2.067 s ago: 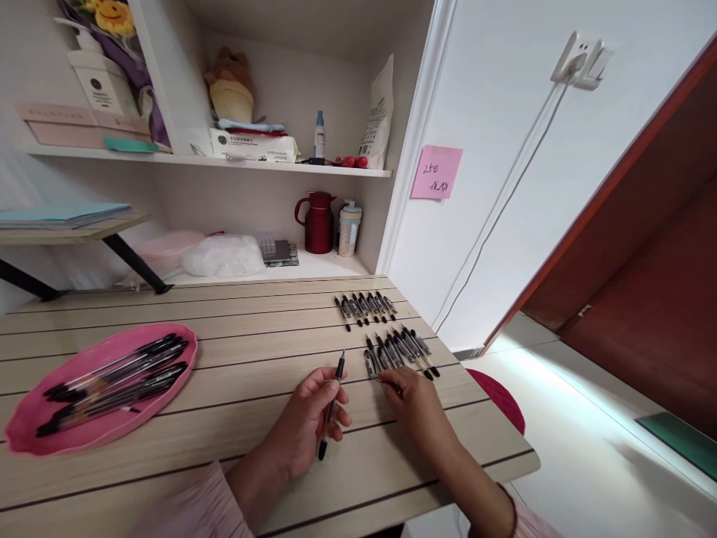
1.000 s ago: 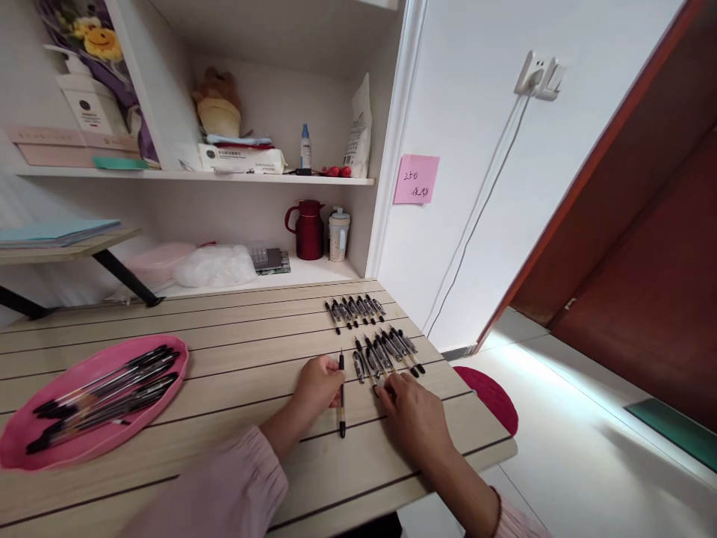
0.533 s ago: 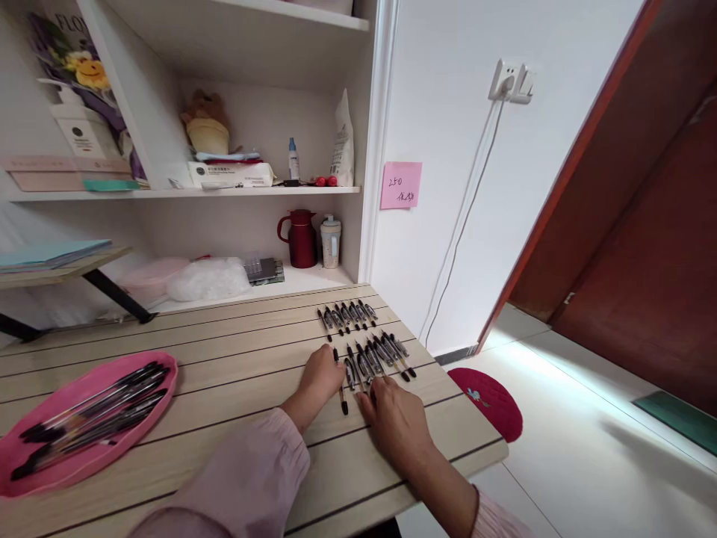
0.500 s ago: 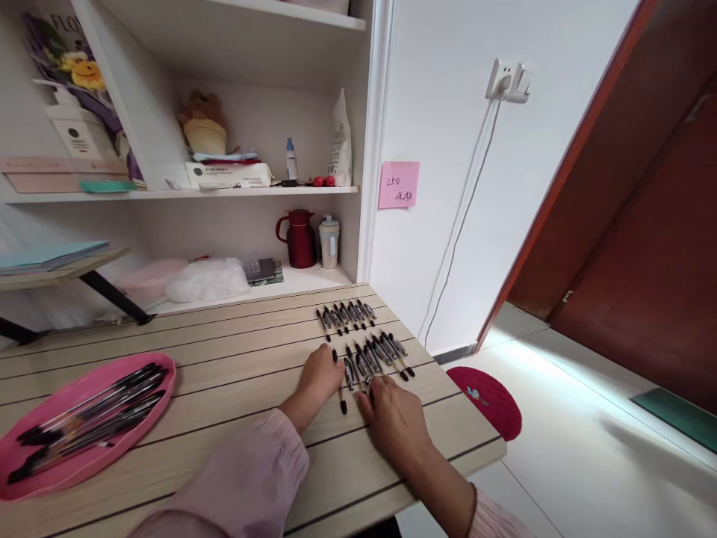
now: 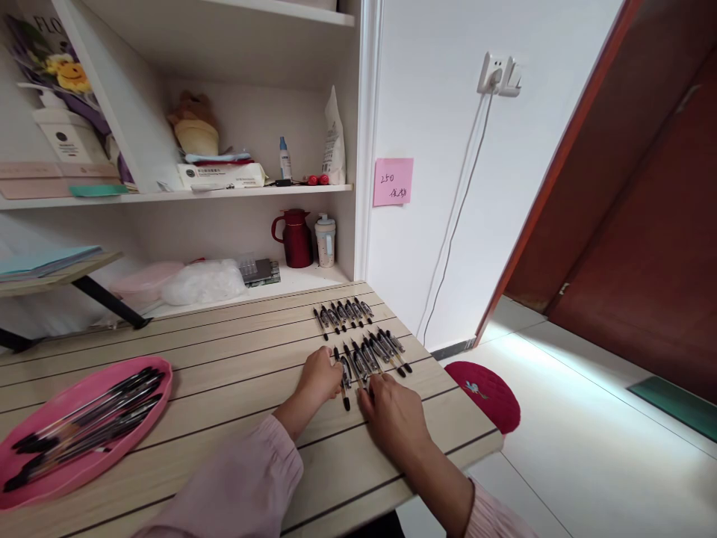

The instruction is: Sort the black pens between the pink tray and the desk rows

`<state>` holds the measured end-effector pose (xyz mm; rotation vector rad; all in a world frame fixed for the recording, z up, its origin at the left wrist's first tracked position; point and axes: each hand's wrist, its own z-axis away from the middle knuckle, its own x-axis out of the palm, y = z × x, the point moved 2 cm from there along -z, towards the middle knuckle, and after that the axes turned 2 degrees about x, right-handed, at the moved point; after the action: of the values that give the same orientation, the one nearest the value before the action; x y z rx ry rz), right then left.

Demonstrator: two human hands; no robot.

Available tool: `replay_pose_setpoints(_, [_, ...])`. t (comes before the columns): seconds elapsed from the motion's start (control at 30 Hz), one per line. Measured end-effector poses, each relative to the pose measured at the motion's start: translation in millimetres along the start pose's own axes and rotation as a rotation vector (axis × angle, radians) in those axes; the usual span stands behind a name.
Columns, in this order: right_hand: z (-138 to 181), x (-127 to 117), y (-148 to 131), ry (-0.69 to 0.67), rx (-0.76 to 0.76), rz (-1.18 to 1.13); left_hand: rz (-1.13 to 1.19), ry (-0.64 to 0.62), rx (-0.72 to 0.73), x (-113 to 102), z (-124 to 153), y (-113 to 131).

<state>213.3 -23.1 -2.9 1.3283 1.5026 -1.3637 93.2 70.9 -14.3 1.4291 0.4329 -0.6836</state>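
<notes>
Two rows of black pens lie side by side near the table's right end, a far row (image 5: 341, 314) and a near row (image 5: 374, 353). My left hand (image 5: 319, 376) rests at the near row's left end, fingers curled onto a black pen (image 5: 341, 379) that lies on the wood next to the others. My right hand (image 5: 392, 417) lies palm down just right of it, fingertips touching the near ends of the row's pens. Both wrists wear pink sleeves.
A pink oval tray (image 5: 78, 430) with several more black pens sits at the table's left. Behind the wooden table (image 5: 235, 366) are shelves with a red jug (image 5: 294, 237), a cup, a plastic bag and boxes. The table's right edge drops to a tiled floor with a red mat (image 5: 490, 385).
My left hand carried the pen from above the table down to the left end of the near row and laid it there. My right hand stayed at the row's near ends.
</notes>
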Motion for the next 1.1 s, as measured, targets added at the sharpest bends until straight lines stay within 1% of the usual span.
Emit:
replay_pose_setpoints(0.3, [7.7, -0.9, 11.5, 0.054, 0.019, -0.002, 0.059, -0.026, -0.044, 1.1, 2.2, 2.4])
replay_pose_setpoints(0.47, [9.4, -1.2, 12.6, 0.078, 0.017, -0.001, 0.071, -0.056, -0.057, -2.6, 6.7, 7.4])
replay_pose_setpoints(0.6, [16.5, -0.8, 14.8, 0.094, 0.009, -0.009, 0.079, -0.059, -0.066, -13.6, 13.8, 4.8])
replay_pose_setpoints(0.77, [28.9, 5.0, 18.8, 0.113, -0.020, -0.018, 0.067, -0.058, -0.056, -36.9, 25.9, -10.6])
replay_pose_setpoints(0.87, [32.2, 8.8, 20.2, 0.120, -0.022, -0.014, 0.053, -0.035, -0.048, -62.2, 31.5, -23.9])
replay_pose_setpoints(0.93, [32.8, 9.8, 20.5, 0.124, -0.021, -0.019, 0.006, 0.022, -0.035, -90.8, 34.0, -35.2])
replay_pose_setpoints(1.03, [33.2, 9.1, 20.5, 0.122, -0.027, -0.030, -0.307, 0.219, 0.080, -154.3, 40.7, -58.0])
replay_pose_setpoints(1.1, [33.3, 8.2, 20.4, 0.113, -0.029, -0.039, -0.474, 0.310, 0.095, -201.3, 50.2, -82.5])
